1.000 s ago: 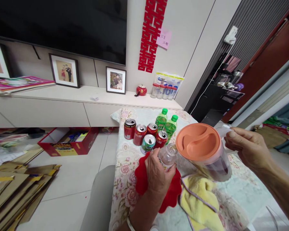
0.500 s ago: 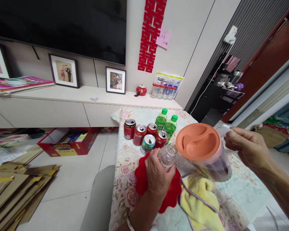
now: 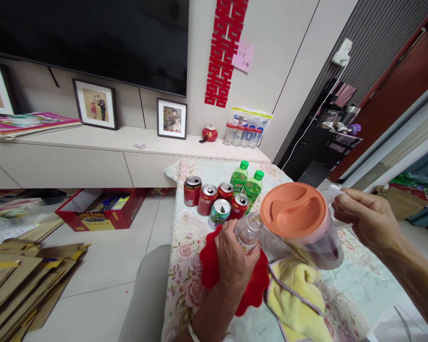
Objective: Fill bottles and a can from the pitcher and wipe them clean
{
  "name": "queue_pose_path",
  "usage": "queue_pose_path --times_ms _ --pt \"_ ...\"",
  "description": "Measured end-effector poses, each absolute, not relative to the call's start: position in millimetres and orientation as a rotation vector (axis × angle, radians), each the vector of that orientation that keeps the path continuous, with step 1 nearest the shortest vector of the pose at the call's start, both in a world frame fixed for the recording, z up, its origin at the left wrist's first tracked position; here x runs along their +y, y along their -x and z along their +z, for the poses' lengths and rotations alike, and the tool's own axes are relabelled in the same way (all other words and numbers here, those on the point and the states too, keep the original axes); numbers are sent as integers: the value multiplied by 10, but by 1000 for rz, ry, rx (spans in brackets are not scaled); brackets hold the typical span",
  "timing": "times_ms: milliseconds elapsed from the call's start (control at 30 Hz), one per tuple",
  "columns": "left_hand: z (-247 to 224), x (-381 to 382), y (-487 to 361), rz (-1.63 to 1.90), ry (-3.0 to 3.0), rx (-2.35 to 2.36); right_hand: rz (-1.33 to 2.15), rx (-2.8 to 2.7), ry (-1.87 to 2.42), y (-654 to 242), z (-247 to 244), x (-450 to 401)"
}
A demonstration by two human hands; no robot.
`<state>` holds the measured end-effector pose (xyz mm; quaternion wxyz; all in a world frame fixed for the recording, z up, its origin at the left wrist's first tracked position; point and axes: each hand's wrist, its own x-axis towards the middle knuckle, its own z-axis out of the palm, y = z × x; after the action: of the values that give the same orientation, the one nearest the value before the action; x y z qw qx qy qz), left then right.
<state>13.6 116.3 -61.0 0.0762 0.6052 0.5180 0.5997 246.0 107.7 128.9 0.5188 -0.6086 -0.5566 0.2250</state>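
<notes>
My left hand (image 3: 237,254) is wrapped round a clear plastic bottle (image 3: 250,228) with an uncapped mouth, held over a red scalloped mat (image 3: 209,259). My right hand (image 3: 365,216) grips the handle of a clear pitcher (image 3: 317,251) with an orange lid (image 3: 293,209). The pitcher is tilted left, dark liquid inside, its spout at the bottle's mouth. A thin brownish stream seems to show there. Below the pitcher lies a yellow towel (image 3: 296,299) with purple edging. Beyond the bottle stand several opened red cans (image 3: 207,200) and a green can (image 3: 219,213).
Two green-capped bottles (image 3: 252,188) stand behind the cans on the floral tablecloth (image 3: 185,237). A white cabinet (image 3: 146,168) holds framed photos, a red pot (image 3: 209,134) and lidded glass jars (image 3: 240,137). Flattened cardboard (image 3: 24,285) and a red box (image 3: 103,209) lie on the floor at left.
Almost nothing differs. Both hands keep their grip, and the pitcher stays tilted at the bottle's mouth; the view has shifted very slightly.
</notes>
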Motion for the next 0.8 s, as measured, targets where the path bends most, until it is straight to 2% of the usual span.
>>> queue_pose_path --times_ms 800 --pt "-617 1159 -141 1781 -1794 1541 575 -1334 1461 -2452 1313 1077"
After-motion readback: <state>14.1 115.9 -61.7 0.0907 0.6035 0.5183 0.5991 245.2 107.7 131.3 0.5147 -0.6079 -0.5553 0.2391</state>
